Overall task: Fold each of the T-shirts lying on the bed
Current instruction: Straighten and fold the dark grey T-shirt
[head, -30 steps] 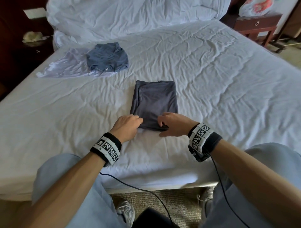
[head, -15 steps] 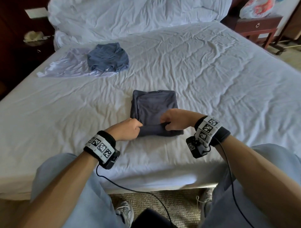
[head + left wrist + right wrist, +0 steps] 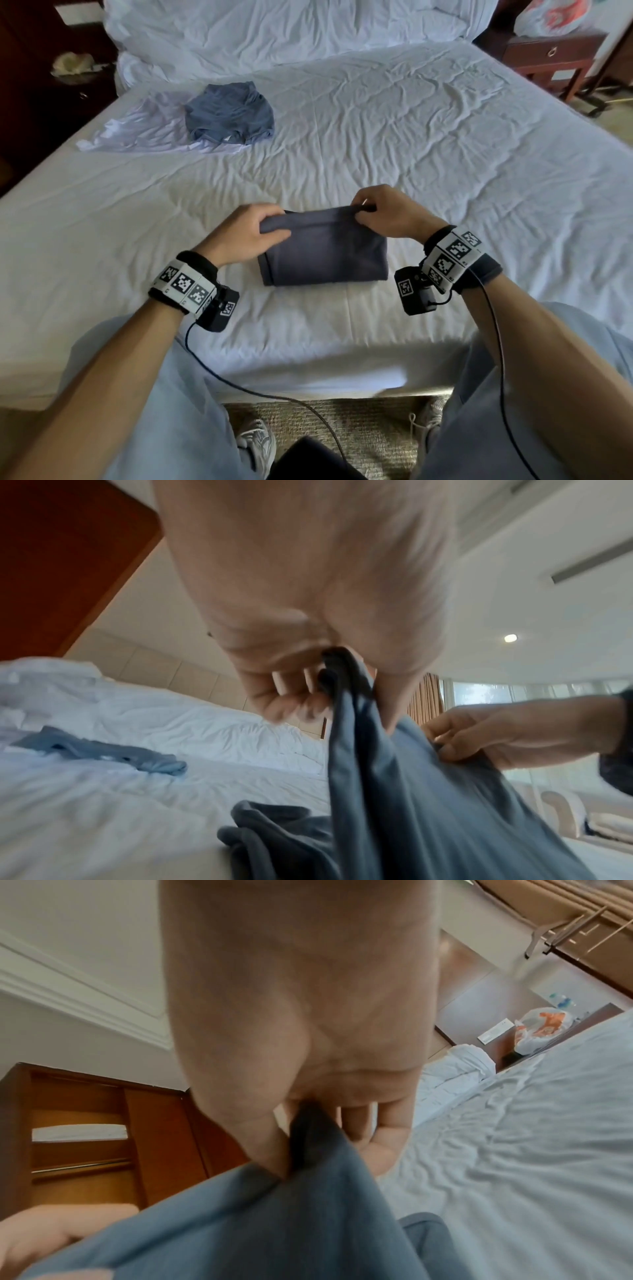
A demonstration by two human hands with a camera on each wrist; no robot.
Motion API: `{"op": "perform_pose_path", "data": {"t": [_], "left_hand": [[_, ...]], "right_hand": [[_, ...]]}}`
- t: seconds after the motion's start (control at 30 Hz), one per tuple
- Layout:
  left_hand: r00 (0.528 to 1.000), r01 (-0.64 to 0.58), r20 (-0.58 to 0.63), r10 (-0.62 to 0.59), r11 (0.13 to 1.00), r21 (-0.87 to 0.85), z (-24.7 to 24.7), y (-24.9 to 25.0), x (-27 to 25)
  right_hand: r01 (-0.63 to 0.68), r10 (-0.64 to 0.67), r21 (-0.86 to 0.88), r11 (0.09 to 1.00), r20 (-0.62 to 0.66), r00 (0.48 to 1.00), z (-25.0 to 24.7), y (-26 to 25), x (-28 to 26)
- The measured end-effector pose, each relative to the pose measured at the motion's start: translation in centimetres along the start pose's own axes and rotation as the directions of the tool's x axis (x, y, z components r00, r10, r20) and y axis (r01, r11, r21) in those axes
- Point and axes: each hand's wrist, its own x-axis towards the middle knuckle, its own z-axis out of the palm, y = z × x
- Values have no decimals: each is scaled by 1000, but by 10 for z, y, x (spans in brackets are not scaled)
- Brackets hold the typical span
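A: Left hand [image 3: 245,230] and right hand [image 3: 385,216] each pinch a corner of the soft dark grey T-shirt [image 3: 322,253], lifting its folded edge.

B: It's a neat rectangle near the bed's [image 3: 445,144] front edge; a crumpled blue T-shirt [image 3: 229,113] lies on a white T-shirt [image 3: 137,132] towards the far left corner.

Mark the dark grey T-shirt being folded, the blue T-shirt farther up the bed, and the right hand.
dark grey T-shirt [image 3: 322,253], head view, centre of the folded panel.
blue T-shirt [image 3: 229,113], head view, middle of the crumpled heap.
right hand [image 3: 387,216], head view, back of the hand.
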Motion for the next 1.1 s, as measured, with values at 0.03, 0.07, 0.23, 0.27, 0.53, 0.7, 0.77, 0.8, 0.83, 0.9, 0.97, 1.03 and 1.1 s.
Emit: {"op": "perform_pose_path", "data": {"t": [0.03,0.07,0.23,0.27,0.53,0.7,0.77,0.8,0.83,0.9,0.97,1.03,1.1], "left_hand": [[997,-21,-73,23,999,34,-2,-1,7],[993,-26,-117,33,998,61,-3,-3,14],[991,57,-128,-29,973,225,0,-11,51],[991,87,-121,-56,960,265,3,-15,57],[983,186,-43,-181,954,236,31,-52,73],[990,66,-137,-13,917,394,38,-50,67],[989,-59,-99,113,896,441,40,-36,64],[993,-86,-37,113,895,437,42,-30,62],[996,-84,41,74,897,434,46,-27,60],[981,-49,189,-45,885,463,55,-30,57],[944,-23,293,-151,857,515,63,-39,54],[927,-23,326,-183,843,538,66,-47,53],[924,-27,332,-191,832,554,67,-50,53]], "right_hand": [[-7,6,-7,1000,-64,998,0,4,4],[-14,13,-9,1000,-118,993,0,8,7],[-53,29,-109,993,-210,977,2,24,26],[-60,32,-136,989,-197,980,4,26,29],[-116,103,-222,968,-70,992,25,50,61],[-100,92,-262,960,-45,995,36,45,70],[-56,58,-305,951,-1,998,40,42,73],[-50,66,-327,944,37,997,42,42,73],[-52,85,-353,934,79,993,44,42,72],[-58,120,-404,913,130,984,48,43,70],[-76,144,-406,911,138,980,49,44,70],[-104,174,-387,916,148,974,49,43,72],[-142,209,-341,929,168,963,48,42,76]]}}
